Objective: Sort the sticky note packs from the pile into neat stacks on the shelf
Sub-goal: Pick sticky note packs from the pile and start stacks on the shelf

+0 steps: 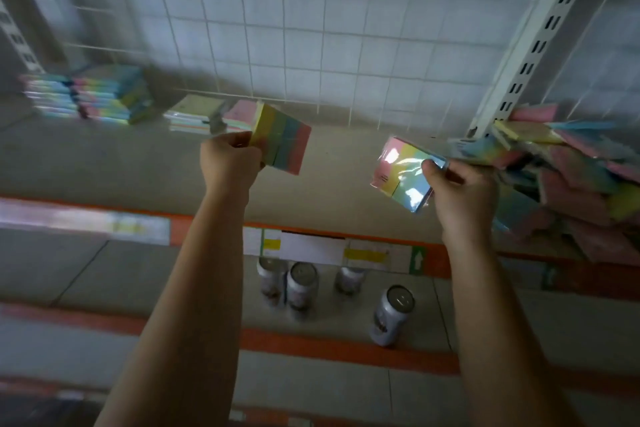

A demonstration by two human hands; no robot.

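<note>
1. We see the shelf [346, 163] carrying everything: a loose pile [568, 163] of sticky note packs heaped at the right, and neat stacks [104, 97] far left by the wire grid back [277, 28], with two lower stacks [207, 113] nearer the middle.
2. Our left hand [230, 158] grips a thick block of packs [282, 142], striped yellow, green, blue and red, held tilted above the shelf in front of the middle stacks.
3. Our right hand [460, 184] pinches one wrapped pack [405, 170], pink, yellow and blue, by its right edge, just beside the pile; its wrap glares.
4. On a lower shelf [138, 263] stand four cans [393, 315], near the orange price rail [346, 246].
5. Motion blur smears the far-left stacks; the pile is cut off at the right edge, so we cannot count its packs, and the rail labels are unreadable.
</note>
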